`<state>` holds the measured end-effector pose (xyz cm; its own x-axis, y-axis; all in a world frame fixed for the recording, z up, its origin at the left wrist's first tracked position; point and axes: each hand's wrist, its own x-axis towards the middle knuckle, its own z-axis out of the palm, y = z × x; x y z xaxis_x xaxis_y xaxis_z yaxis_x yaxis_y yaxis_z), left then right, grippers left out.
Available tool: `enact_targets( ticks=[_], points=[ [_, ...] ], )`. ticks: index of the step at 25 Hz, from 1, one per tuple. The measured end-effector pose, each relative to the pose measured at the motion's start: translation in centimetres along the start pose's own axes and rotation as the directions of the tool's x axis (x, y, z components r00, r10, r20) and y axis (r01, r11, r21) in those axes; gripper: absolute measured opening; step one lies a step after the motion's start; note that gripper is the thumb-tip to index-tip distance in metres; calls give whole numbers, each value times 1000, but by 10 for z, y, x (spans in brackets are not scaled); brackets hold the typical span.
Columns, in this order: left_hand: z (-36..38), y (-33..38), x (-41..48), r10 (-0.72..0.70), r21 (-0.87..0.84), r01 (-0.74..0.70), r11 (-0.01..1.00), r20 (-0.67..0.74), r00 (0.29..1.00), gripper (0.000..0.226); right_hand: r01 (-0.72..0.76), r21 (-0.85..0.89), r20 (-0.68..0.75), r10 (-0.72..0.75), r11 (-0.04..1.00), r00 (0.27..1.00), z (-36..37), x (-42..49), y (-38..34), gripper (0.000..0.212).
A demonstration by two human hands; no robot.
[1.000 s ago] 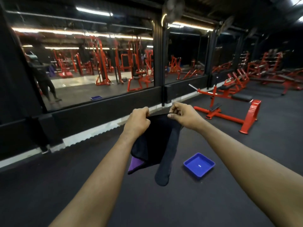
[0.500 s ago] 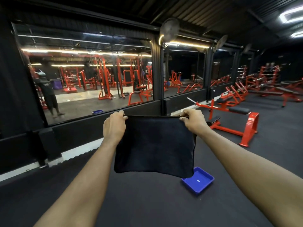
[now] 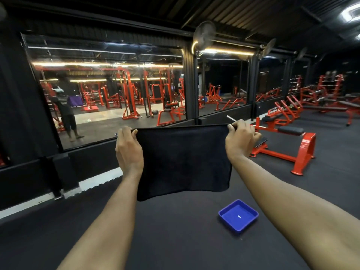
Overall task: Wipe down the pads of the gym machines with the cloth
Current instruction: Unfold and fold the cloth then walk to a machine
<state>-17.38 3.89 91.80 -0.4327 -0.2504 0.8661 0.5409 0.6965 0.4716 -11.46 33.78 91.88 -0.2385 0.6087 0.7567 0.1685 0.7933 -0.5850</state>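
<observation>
A person holds a dark cloth (image 3: 183, 160) stretched flat in mid-air, the left hand (image 3: 129, 151) and right hand (image 3: 240, 140) each pinching a top corner. A blue tray (image 3: 224, 214) lies on the floor below the right hand; a red bench machine (image 3: 286, 145) stands just beyond it.

Room dim overall; black floor (image 3: 175, 240) and walls (image 3: 17, 114) take up most of the light. Sources: 1 bright ceiling light (image 3: 351, 11) top right, blown out, and a warm strip (image 3: 228, 52) above the mirrors (image 3: 107, 117), which carry long glare lines. Forearms (image 3: 109, 221) catch a warm, even light. Cloth (image 3: 183, 160) reads near-black, texture barely resolved. Far machines (image 3: 329, 84) soft, possibly motion blur. Wide-angle bending at the edges; corners darken.
</observation>
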Motion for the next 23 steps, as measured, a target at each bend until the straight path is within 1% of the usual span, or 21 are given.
enact_targets(
  ticks=[3,4,6,9,11,12,14,15,16,17,18,19,20,21,23],
  points=[
    [-2,12,2,-30,-79,19,997,-143,989,29,-86,45,-133,91,995,987,6,1,-10,8],
    [-4,16,4,-31,-89,15,996,-188,982,31,-110,87,-156,122,990,980,6,3,-12,9],
    [-8,19,11,-4,-60,-11,998,-253,967,33,-109,225,-187,153,968,970,4,6,-15,7],
    [-12,17,19,40,-19,-48,999,-295,955,34,-150,380,-162,225,913,961,-3,11,-21,7],
    [-10,12,20,-1,-21,-5,1000,-288,958,38,-204,413,-97,266,888,959,-3,11,-24,8],
    [-9,10,19,-48,-12,47,999,-267,962,40,-225,404,-55,269,887,961,-2,11,-23,8],
    [-6,4,15,-201,33,209,977,-166,965,35,-294,341,86,282,893,956,3,7,-17,11],
    [-5,1,13,-301,49,307,951,-96,949,31,-348,293,180,306,891,935,7,4,-10,13],
    [-4,-1,11,-407,56,407,912,-20,913,28,-413,231,280,346,881,895,9,2,-5,13],
    [-3,-4,11,-497,67,493,867,62,865,25,-478,164,379,393,863,838,12,-1,-2,14],
    [0,-8,10,-556,83,550,831,148,818,24,-530,116,469,424,840,775,12,-4,-2,15],
    [2,-11,10,-581,95,576,812,237,779,23,-560,103,550,422,822,721,13,-8,-4,18],
    [5,-12,9,-578,93,583,807,328,747,24,-567,124,626,379,814,681,13,-13,-9,19],
    [8,-12,8,-559,80,581,810,403,725,27,-569,166,691,316,806,650,12,-18,-16,20],
    [14,-9,4,-491,57,544,837,518,701,30,-563,255,776,181,786,604,8,-29,-33,21]
  ],
)
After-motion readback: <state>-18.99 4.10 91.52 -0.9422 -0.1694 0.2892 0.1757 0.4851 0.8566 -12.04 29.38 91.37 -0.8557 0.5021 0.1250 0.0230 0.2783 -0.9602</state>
